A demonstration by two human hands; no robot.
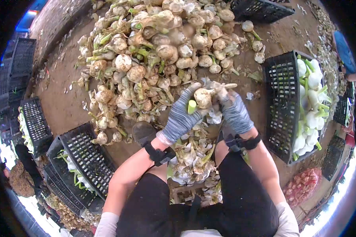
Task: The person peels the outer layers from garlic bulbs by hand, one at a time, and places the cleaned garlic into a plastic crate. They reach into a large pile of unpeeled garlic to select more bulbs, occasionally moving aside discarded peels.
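Observation:
A garlic bulb [203, 98] with dirty outer skin sits between my two gloved hands, its cut green stem end pointing left. My left hand [184, 112] is closed around the bulb and stem from the left. On the bulb's right side, my right hand [234, 110] has its fingers bent at the loose skin and roots; what they pinch is too blurred to tell. Beyond my hands lies a large heap of unpeeled garlic [135, 73]. Peeled skins [192, 158] are piled on the ground between my legs.
At the right stands a black crate [281, 106] with clean white garlic. Further black crates [87, 158] are at the left, another [261, 10] at the top. A red net bag [303, 186] lies lower right. Part of another person [345, 53] shows at the right edge.

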